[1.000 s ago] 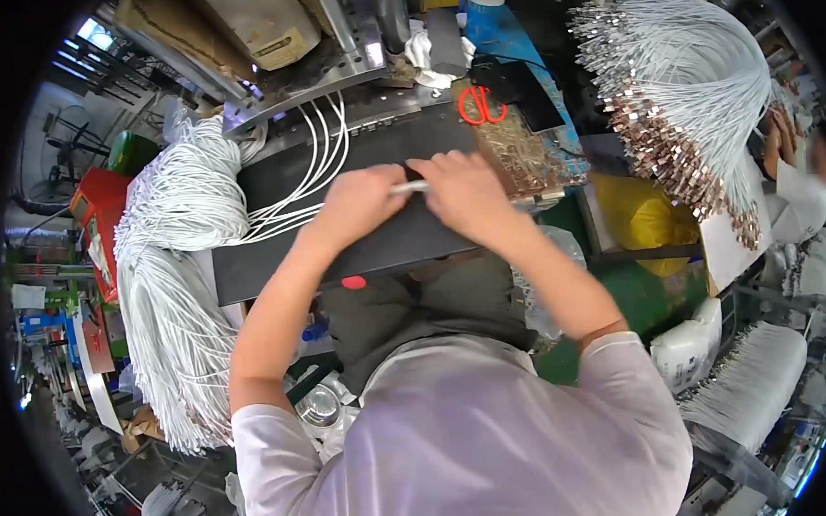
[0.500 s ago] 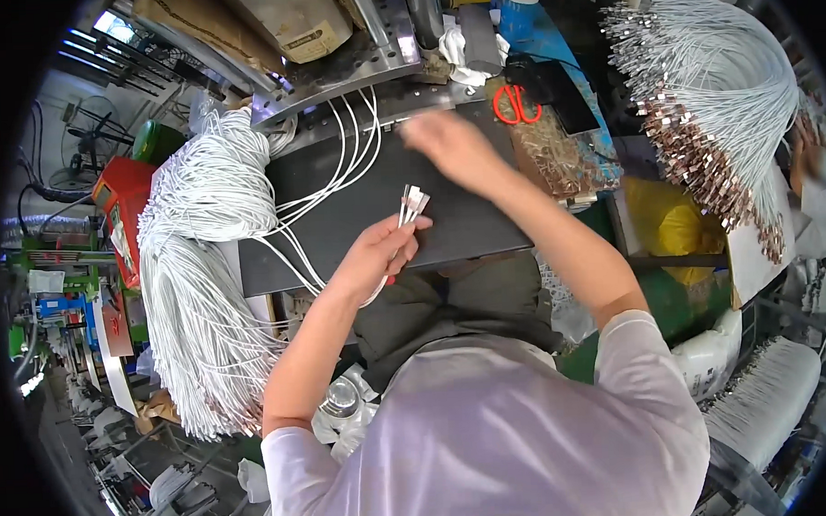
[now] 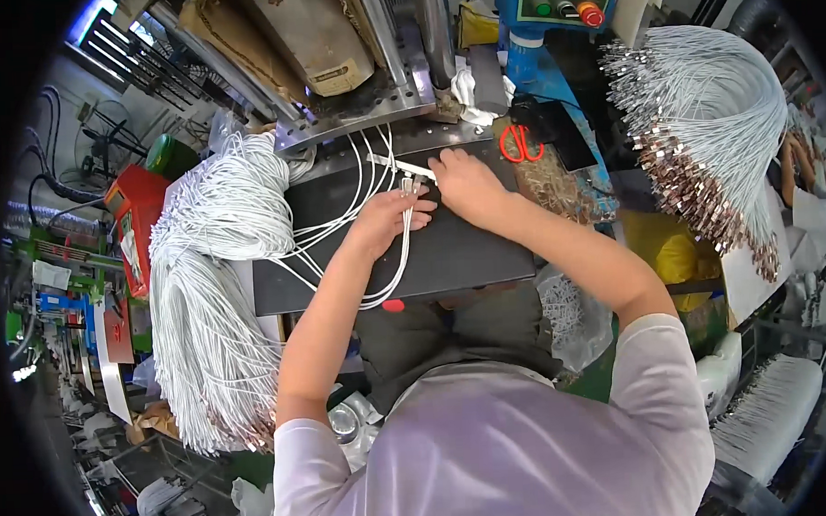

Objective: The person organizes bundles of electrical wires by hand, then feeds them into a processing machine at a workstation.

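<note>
Over the black work surface [image 3: 485, 246], my left hand [image 3: 389, 224] is closed on a few white cables [image 3: 400, 272] just below their flat end connectors [image 3: 409, 183]. The cables loop down from my fingers toward the surface's front edge and back left. Close beside it, my right hand [image 3: 470, 190] grips one end of a slim whitish bar [image 3: 401, 165], which slants across just above the connectors. Whether bar and connectors touch I cannot tell. More white cables run from under the metal press plate [image 3: 354, 124] toward a big cable bundle [image 3: 225, 210] at left.
Red-handled scissors [image 3: 520, 143] lie at the back right, near a dark flat slab [image 3: 563, 139]. A control box [image 3: 554, 12] with buttons stands behind. Another large cable bundle [image 3: 713, 111] with coppery ends sits at far right. Steel columns [image 3: 434, 39] rise at the back.
My right hand has come back toward me to my left hand, with the whitish bar in it. My left hand has moved slightly away from me with the cables. The view has tilted up slightly.
</note>
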`<action>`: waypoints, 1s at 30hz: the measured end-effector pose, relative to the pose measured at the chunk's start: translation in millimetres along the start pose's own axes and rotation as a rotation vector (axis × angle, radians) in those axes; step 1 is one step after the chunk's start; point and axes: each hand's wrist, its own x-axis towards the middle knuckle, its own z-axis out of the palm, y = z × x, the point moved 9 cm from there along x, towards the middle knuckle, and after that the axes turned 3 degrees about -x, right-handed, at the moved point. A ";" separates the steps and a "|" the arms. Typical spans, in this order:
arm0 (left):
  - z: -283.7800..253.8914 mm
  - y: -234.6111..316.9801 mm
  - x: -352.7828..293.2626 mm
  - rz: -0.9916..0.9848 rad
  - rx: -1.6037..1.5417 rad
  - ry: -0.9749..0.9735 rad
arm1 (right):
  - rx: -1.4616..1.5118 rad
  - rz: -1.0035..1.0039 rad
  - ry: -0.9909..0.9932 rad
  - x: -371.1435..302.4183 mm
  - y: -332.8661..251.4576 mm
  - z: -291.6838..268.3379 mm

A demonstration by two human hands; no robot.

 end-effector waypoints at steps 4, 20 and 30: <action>6.5 -2.2 -1.5 0.021 0.134 0.051 | 0.455 0.226 -0.192 -4.6 16.9 7.0; 16.9 -4.2 2.8 -0.054 0.208 0.025 | 1.084 0.780 -0.106 -30.8 34.6 18.9; 25.7 0.1 -5.6 -0.015 0.134 -0.013 | 0.983 0.709 -0.067 -31.5 34.7 7.5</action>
